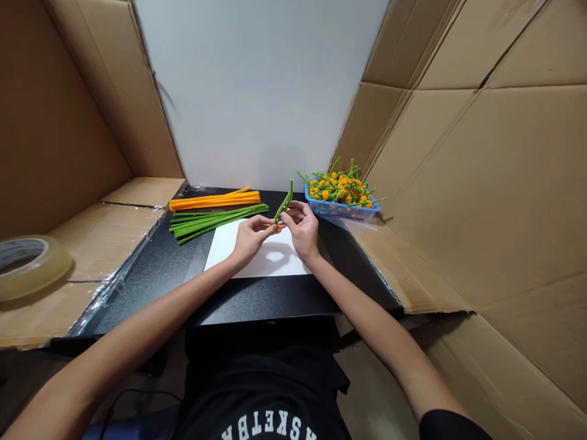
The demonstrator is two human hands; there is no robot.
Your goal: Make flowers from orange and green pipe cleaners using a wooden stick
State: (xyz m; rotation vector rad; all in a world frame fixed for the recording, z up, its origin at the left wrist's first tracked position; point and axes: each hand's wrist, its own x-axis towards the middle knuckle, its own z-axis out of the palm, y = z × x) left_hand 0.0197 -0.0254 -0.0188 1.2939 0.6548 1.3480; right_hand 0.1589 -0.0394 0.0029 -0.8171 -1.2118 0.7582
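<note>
Above a white sheet of paper, both my hands meet around a small pipe-cleaner piece. Its orange part sits low at the fingertips of my left hand, which pinches it. A bent green pipe cleaner rises from there. My right hand has its thumb and fingers closed on the green part. The fingers hide much of the join between the two colours.
Orange pipe cleaners and green pipe cleaners lie in bundles on the black table. A blue basket heaped with orange-and-green pieces stands at back right. Tape rests on cardboard at left; cardboard walls flank the table.
</note>
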